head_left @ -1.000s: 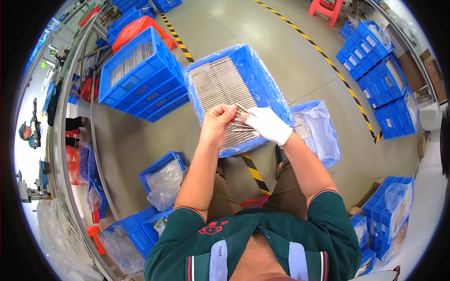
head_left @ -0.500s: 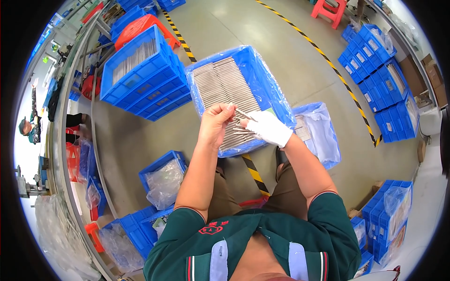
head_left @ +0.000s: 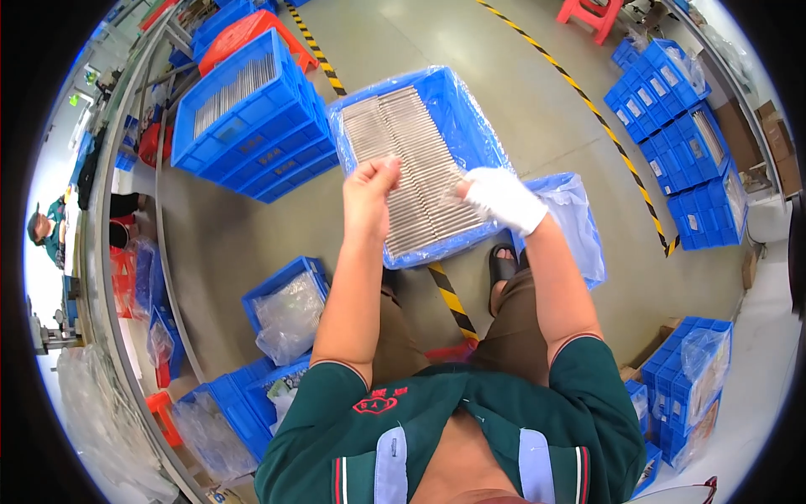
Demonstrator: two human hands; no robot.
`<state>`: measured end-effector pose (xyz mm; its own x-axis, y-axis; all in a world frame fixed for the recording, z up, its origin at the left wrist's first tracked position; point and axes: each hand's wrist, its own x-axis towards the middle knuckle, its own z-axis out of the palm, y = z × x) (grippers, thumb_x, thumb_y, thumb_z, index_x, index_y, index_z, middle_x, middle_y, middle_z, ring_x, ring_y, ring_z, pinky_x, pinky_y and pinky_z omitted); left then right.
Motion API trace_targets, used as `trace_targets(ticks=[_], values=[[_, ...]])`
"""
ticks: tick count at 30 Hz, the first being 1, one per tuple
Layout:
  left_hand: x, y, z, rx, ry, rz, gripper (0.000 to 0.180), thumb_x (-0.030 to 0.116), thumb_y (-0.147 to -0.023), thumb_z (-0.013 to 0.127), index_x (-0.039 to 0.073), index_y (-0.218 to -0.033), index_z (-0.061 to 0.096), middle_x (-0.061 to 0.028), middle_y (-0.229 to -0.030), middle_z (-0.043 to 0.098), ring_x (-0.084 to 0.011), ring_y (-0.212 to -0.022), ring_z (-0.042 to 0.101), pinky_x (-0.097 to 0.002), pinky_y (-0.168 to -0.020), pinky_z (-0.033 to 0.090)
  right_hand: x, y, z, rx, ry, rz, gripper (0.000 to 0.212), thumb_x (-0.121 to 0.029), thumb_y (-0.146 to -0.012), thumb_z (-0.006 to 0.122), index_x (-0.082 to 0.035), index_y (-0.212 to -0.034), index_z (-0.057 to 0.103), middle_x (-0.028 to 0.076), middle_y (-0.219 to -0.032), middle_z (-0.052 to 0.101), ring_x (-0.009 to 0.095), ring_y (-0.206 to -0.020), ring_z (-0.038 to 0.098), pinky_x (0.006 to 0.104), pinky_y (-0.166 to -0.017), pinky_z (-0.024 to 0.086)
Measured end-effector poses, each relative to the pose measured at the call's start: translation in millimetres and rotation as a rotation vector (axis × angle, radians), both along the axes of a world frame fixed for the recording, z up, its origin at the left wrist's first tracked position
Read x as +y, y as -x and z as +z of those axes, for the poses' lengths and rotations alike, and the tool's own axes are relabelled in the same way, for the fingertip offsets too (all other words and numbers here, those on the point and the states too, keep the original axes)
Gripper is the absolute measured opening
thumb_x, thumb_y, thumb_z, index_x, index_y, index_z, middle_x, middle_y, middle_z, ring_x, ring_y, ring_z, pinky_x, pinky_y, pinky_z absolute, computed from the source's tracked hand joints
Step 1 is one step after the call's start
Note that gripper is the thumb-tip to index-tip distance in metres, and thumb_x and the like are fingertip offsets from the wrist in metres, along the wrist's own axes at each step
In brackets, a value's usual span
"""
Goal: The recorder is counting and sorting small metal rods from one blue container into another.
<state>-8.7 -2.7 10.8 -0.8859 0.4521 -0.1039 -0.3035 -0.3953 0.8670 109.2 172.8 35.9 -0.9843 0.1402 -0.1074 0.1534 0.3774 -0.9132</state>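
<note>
Over the left part of a plastic-lined blue crate [head_left: 470, 118], my bare left hand [head_left: 369, 191] is closed, thumb pressed to the curled fingers. Anything inside it is hidden. My right hand [head_left: 506, 200], in a white glove with bare fingertips showing, is curled near the crate's right edge; whatever it grips is too small or blurred to make out. Thin metal rods [head_left: 420, 189] lie side by side below both hands, in two long rows that fill the left and middle of the crate. Clear plastic film folds over the crate's rim.
A smaller lined blue crate [head_left: 575, 227] stands to the right, partly behind my right forearm. Stacked blue crates [head_left: 252, 118] holding metal pieces are at the left. More crates [head_left: 672, 126] line the right wall. Yellow-black tape [head_left: 453, 302] marks the floor; my sandalled foot [head_left: 502, 265] is beside the crate.
My hands have moved apart, left hand leftward and right hand slightly rightward. The loose rods seen between them earlier no longer show there; the rows in the crate now look even.
</note>
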Motion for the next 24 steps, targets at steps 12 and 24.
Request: trace_targets(ticks=[12, 24], values=[[-8, 17, -8, -0.064, -0.055, 0.027, 0.011, 0.012, -0.082, 0.062, 0.002, -0.082, 0.061, -0.0011, -0.07, 0.058, -0.0067, -0.061, 0.05, -0.0199, -0.058, 0.041, 47, 39, -52, -0.184, -0.088, -0.002, 0.017, -0.017, -0.078, 0.055, 0.0, -0.077, 0.056, 0.007, -0.068, 0.059, 0.013, -0.059, 0.054, 0.0271, -0.058, 0.044], [-25, 28, 3, -0.143, -0.041, 0.127, 0.012, 0.016, -0.08, 0.064, 0.004, -0.079, 0.062, 0.0007, -0.068, 0.057, -0.0048, -0.058, 0.046, -0.0181, -0.056, 0.037, 27, 152, -66, -0.464, -0.403, 0.373, 0.018, -0.018, -0.08, 0.057, 0.0, -0.076, 0.057, 0.008, -0.062, 0.058, 0.016, -0.053, 0.054, 0.028, -0.052, 0.045]])
